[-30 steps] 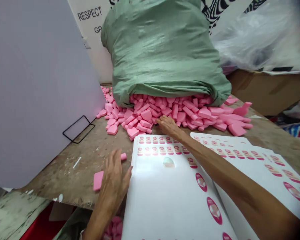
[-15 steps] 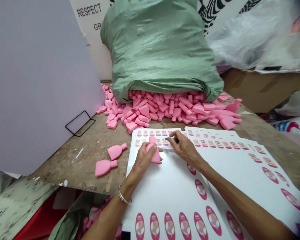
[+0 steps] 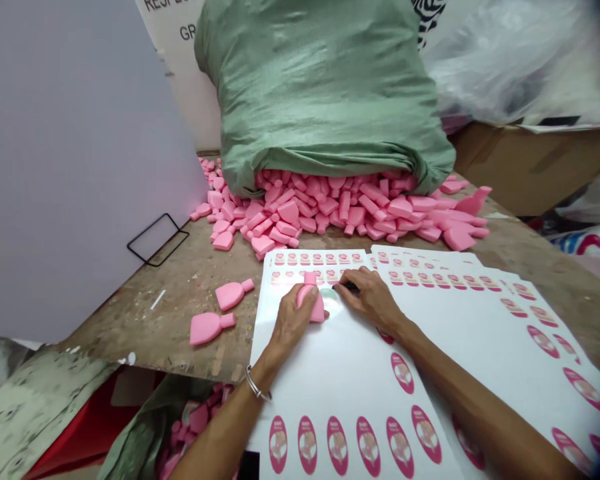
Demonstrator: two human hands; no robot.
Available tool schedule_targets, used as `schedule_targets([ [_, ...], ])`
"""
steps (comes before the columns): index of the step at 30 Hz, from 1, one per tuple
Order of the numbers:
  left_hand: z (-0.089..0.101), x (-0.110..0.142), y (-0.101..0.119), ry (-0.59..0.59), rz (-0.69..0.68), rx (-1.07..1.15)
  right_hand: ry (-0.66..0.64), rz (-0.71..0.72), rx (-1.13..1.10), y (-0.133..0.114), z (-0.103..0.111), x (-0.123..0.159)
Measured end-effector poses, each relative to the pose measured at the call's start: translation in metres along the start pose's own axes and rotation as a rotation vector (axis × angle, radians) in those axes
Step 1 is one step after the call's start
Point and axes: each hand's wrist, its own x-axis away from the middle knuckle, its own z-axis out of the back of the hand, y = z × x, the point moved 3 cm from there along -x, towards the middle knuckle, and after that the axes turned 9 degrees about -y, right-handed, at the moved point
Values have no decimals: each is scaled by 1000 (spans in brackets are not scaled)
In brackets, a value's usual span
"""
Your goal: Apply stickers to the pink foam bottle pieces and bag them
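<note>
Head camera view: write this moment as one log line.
Left hand: pink foam bottle shape on label sheet | Right hand: small dark item | Nearby: green woven sack, pink foam pieces

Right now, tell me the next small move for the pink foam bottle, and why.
Probably lift a label from the white sticker sheet with the dark tool in your right hand and press it onto the pink foam bottle in your left hand: that hand holds the bottle right by the sheet's printed row, where the tool's tip rests.
</note>
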Motion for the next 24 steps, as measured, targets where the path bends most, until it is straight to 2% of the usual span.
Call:
schedule_targets([
  [4,-1,-1,1,-2,10,-35,-19,-10,0,-2,-3,-4],
  [7,-1,-3,-3,0,-1,-23,35,-66,-53,-2,-3,-4],
  [12,1,-4,-9,35,9,89,80,-219,-507,-5,16,3],
  [15,-1,0,-4,34,39,307,113,-241,-630,-21,36,8],
  [18,-5,8,6,14,38,492,47,-187,-645,-45,45,11],
  [20,-9,14,14,-13,33,536,12,-157,-657,-59,45,13],
  [24,-13,20,22,-28,33,557,31,-139,-651,-71,43,15],
])
